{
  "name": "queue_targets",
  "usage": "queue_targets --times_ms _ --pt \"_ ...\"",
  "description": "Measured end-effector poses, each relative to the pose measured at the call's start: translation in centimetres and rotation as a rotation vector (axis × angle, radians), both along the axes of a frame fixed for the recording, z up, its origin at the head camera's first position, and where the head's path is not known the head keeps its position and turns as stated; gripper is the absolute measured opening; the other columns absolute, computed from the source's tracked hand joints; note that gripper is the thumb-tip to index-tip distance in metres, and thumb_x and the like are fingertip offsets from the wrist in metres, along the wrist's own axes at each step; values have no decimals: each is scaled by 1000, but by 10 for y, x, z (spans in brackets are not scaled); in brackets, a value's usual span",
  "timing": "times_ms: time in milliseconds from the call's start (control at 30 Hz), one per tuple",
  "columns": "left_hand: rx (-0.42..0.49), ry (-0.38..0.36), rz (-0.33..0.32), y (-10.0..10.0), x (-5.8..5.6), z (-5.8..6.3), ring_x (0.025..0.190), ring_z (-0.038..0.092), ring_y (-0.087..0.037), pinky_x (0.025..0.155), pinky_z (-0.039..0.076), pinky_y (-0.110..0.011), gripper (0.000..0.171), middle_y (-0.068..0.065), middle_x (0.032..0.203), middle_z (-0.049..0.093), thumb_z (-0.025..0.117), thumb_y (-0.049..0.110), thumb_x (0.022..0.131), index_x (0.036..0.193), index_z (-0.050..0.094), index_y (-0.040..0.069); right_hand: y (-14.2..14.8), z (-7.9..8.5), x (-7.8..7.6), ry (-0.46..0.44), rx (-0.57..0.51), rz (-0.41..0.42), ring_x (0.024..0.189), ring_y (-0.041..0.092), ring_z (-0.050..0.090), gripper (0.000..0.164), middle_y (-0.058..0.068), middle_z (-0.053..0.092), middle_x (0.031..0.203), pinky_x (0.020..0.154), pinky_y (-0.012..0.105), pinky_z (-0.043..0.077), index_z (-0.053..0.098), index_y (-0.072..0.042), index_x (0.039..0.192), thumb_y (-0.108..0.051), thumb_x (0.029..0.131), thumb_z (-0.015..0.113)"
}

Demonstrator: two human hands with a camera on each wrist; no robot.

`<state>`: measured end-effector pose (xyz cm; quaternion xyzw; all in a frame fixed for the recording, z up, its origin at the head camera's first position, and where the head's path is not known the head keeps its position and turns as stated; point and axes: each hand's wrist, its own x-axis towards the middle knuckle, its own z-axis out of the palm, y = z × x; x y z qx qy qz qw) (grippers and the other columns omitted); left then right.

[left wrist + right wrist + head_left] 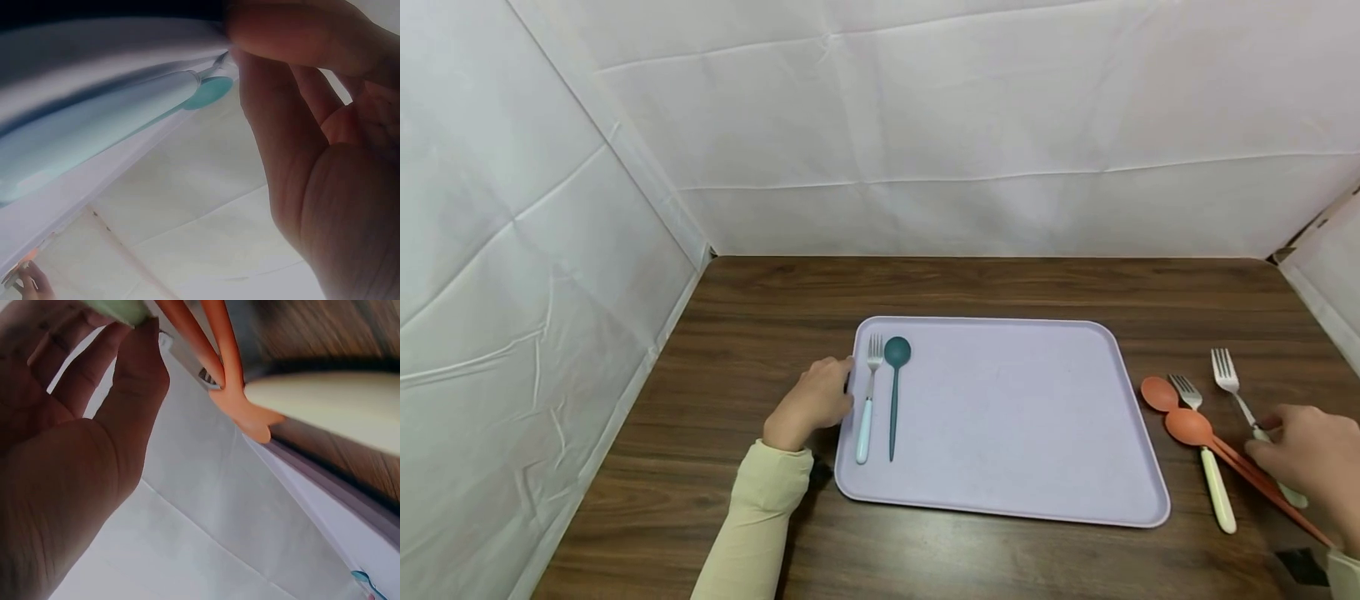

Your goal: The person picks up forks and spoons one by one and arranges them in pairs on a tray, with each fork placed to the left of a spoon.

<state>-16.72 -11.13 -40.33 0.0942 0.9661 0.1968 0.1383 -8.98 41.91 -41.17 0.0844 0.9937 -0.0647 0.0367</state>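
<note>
At the left rim of a pale lilac tray (1015,417), my left hand (817,397) pinches the edge between thumb and fingers. Inside the tray, along that side, lie a fork with a light blue handle (864,429) and a dark teal spoon (897,352), side by side. To the right of the tray, my right hand (1315,446) pinches the pale green handle of a fork (1226,375), whose tines point away from me. In the right wrist view, thumb and fingertips meet on that green handle (119,309).
Between the tray and my right hand, two orange spoons (1189,427) (1159,393) lie crossed with a fork that has a cream-yellow handle (1217,492). All rest on the dark wooden table (985,550). White sheeting (970,108) walls the back and sides.
</note>
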Motion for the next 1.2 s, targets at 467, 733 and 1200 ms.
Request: queue_targets --times_ms 467,733,1200 --pt "3 6 7 1 0 0 113 47 -29 93 40 -46 54 -21 131 47 57 8 88 139 41 0 -26 12 4 130 -60 -51 55 27 50 43 13 56 65 52 44 37 57 15 88 -23 72 67" --pt "0 8 9 2 0 0 113 47 -29 93 40 -46 54 -21 130 47 58 8 88 138 42 0 -38 21 5 114 -63 -82 66 39 53 42 20 60 75 55 49 38 58 13 91 -23 72 66" --pt "0 12 0 2 0 0 111 48 -29 91 41 -45 54 -21 129 48 57 7 87 139 41 0 -53 25 5 154 -146 22 68 38 54 50 12 63 74 51 46 35 66 4 92 -42 74 71"
